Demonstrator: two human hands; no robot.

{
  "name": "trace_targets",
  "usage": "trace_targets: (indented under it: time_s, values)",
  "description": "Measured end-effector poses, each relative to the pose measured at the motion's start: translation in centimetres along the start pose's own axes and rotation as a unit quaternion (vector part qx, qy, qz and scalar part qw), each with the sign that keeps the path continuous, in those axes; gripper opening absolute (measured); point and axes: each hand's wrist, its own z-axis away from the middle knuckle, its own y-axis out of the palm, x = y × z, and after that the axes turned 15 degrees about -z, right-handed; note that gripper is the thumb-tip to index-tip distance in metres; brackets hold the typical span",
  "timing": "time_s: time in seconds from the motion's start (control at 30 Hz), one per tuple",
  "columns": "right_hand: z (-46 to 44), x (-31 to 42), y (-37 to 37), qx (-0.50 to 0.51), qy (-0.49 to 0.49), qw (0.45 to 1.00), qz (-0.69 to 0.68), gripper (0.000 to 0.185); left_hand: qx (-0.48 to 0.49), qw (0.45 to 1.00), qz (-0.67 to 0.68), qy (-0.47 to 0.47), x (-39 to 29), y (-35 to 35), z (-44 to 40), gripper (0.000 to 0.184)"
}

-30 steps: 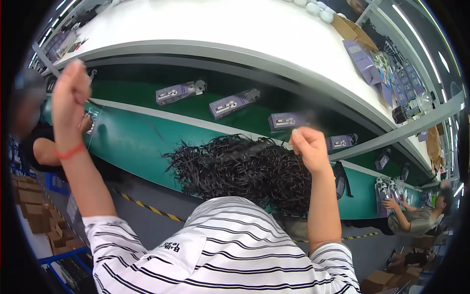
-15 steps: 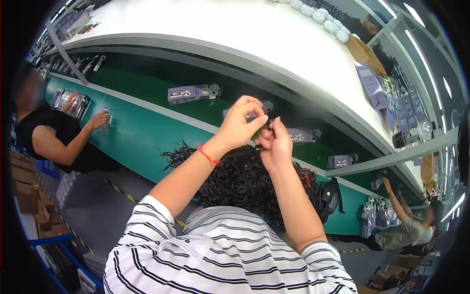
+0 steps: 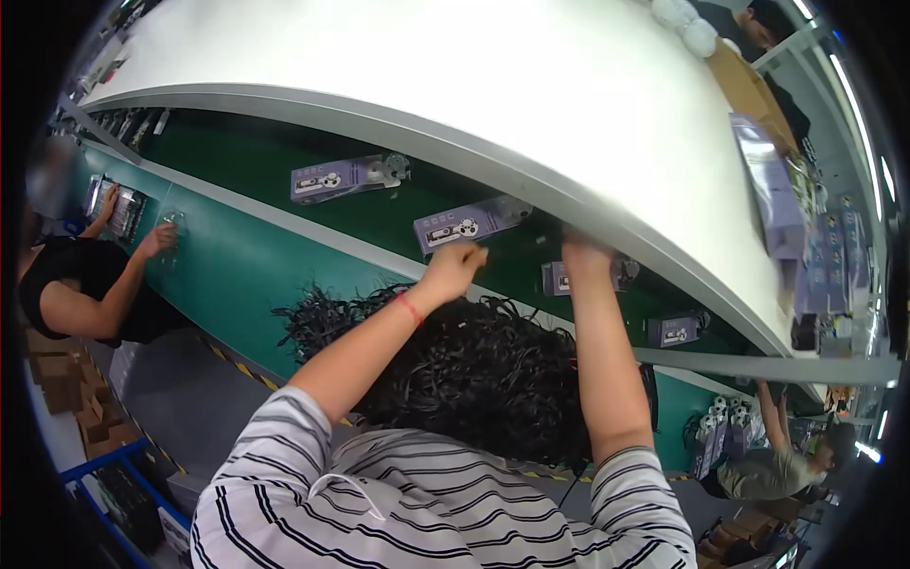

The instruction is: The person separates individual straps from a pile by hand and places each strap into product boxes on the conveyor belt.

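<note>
My left hand, with a red string on its wrist, is over the near edge of the green belt. Its fingers are curled together, and what they hold, if anything, cannot be made out. Just beyond it lies a purple box in clear plastic packaging, printed with a black-and-white ball figure. My right hand reaches in under the white shelf's edge, fingers hidden, beside another purple package. Below both hands, against my body, is a large heap of black cords or straps.
More purple packages lie along the belt, one at left and one at right. The white shelf overhangs the belt. A metal bar crosses at right. Co-workers sit at left and right.
My hands were together above the belt; they have parted. The left moved down and left, the right reached forward under the shelf. The packages appear shifted left, and the view has tilted.
</note>
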Motion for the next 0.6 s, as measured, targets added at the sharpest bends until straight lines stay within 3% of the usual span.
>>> trace_targets:
  time_s: [0.03,0.13,0.17,0.2,0.23,0.27,0.37,0.4,0.47,0.53,0.6]
  values:
    - [-1.8,-1.1,0.0,-0.021,-0.018,0.999,-0.026,0.044,-0.076,0.995,-0.049,0.032,0.8,2.1,-2.6,0.036]
    - [-5.7,-3.5,-1.0,-0.059,-0.059,0.994,-0.073,0.057,-0.025,0.991,-0.134,0.009,1.9,6.6,-9.3,0.034]
    - [-6.8,-4.5,-1.6,-0.054,-0.062,0.994,-0.073,0.057,-0.067,0.993,0.088,-0.028,3.5,9.9,-10.9,0.033]
    - [-6.9,-5.0,-2.8,-0.045,-0.066,0.994,-0.075,0.057,-0.108,0.944,0.305,-0.06,5.2,12.8,-12.6,0.033]
    - [-6.4,-4.0,-4.8,-0.035,-0.069,0.994,-0.077,0.057,-0.141,0.846,0.506,-0.087,6.0,14.3,-14.0,0.033]
    - [-6.7,-4.5,-5.8,-0.029,-0.068,0.994,-0.077,0.057,-0.144,0.845,0.507,-0.086,5.3,13.6,-13.8,0.033]
    - [-6.7,-5.0,-9.1,-0.011,-0.06,0.995,-0.079,0.057,-0.06,0.946,0.309,-0.075,-0.1,6.9,-9.5,0.031]
    - [-5.4,-4.3,-11.1,-0.009,-0.057,0.995,-0.08,0.057,-0.062,0.946,0.307,-0.078,0.8,6.5,-8.7,0.031]
    - [-6.1,-3.9,-13.3,-0.011,-0.052,0.995,-0.087,0.057,-0.024,0.987,0.156,0.034,3.6,5.7,-6.2,0.027]
    - [-7.4,-3.0,-14.7,-0.005,-0.051,0.994,-0.093,0.057,-0.138,0.966,-0.154,0.158,2.5,2.5,-3.9,0.023]
    - [-7.8,-1.8,-15.6,-0.001,-0.055,0.994,-0.099,0.057,-0.063,0.994,-0.083,0.024,2.8,1.2,-0.5,0.02]
